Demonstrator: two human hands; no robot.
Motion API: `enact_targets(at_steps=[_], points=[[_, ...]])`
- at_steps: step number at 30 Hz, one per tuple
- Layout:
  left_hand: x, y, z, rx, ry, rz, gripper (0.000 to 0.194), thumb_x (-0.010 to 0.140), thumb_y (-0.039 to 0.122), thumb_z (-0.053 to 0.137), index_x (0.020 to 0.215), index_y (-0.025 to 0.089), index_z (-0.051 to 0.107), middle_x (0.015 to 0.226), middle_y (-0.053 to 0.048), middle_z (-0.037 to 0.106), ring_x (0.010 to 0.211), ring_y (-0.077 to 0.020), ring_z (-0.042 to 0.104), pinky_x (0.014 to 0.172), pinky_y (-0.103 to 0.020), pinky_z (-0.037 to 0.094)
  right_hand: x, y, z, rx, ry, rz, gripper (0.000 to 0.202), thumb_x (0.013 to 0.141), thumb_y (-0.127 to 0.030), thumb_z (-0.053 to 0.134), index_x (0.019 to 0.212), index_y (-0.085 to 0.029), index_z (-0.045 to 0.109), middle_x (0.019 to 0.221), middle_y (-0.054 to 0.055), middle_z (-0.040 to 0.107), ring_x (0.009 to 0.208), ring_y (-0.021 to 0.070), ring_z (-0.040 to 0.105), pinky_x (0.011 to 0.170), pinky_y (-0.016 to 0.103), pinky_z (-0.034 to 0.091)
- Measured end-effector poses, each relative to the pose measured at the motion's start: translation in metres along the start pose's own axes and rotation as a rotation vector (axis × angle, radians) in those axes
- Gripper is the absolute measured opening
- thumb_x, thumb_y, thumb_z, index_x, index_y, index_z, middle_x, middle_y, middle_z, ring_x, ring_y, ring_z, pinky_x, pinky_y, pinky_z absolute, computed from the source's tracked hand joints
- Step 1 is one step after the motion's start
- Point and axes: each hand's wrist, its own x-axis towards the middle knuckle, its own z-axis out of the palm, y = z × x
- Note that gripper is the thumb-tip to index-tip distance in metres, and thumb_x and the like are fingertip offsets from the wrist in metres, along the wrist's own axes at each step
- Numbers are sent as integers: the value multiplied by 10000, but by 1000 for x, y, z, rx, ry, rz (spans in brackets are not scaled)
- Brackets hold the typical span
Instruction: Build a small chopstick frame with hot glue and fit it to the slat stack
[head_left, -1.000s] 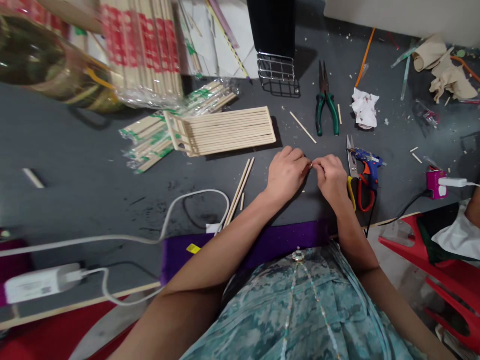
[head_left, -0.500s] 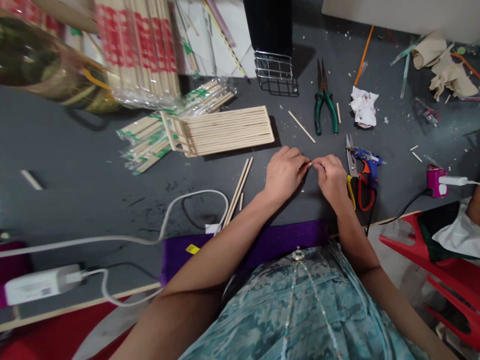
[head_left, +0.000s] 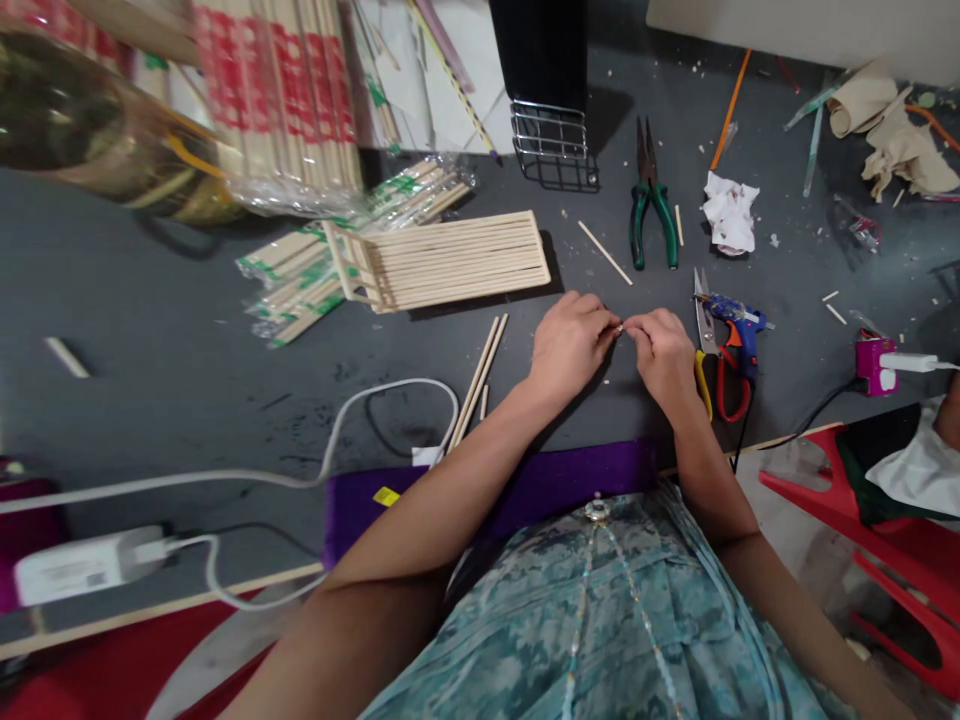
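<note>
My left hand (head_left: pixel 571 342) and my right hand (head_left: pixel 661 352) meet fingertip to fingertip above the grey table, both closed in a pinch. Between them is a tiny pale bit, mostly hidden by the fingers and too small to name. Beyond my left hand lies a small bed-like frame of glued wooden sticks (head_left: pixel 457 262), with a raised end on its left. Two long wooden sticks (head_left: pixel 480 380) and a short piece rest left of my left forearm. Close by my right hand are scissors (head_left: pixel 705 320) with red and yellow handles and a blue glue gun (head_left: pixel 739 325).
Green-handled pliers (head_left: pixel 652 205) and crumpled white paper (head_left: pixel 730 213) lie farther back. Packs of wrapped chopsticks (head_left: pixel 281 100) fill the back left. A black holder with a wire basket (head_left: pixel 551 140) stands behind. A white cable (head_left: pixel 262 478) crosses the left side. Another person sits at the right edge.
Both hands keep the same pinch in the same place. The whole view has shifted very slightly; nothing on the table has visibly moved.
</note>
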Motion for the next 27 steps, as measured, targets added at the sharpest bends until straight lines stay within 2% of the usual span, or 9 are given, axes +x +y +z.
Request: enact_targets(at_steps=[11, 18, 27], points=[[0, 3, -1, 1, 5, -11, 204, 970, 273, 598, 900, 177, 763, 862, -81, 713, 831, -237, 565, 725, -373, 451, 0, -2, 0, 11, -16, 32, 296, 1042, -274, 438, 968, -229, 721, 981, 81, 687, 952, 255, 575, 876, 376, 458], [-1, 4, -1, -24, -2, -22, 176, 956, 225, 600, 912, 179, 764, 869, -75, 712, 850, -235, 573, 734, -367, 455, -1, -2, 0, 22, 12, 61, 285, 1033, -262, 455, 951, -233, 726, 964, 74, 698, 939, 252, 583, 865, 374, 461], [-1, 1, 0, -29, -1, -21, 234, 984, 274, 569, 893, 171, 759, 861, -80, 708, 838, -239, 573, 726, -371, 459, -1, -3, 0, 59, -8, 70, 250, 1023, -256, 491, 940, -240, 727, 961, 56, 700, 944, 243, 595, 865, 357, 462]])
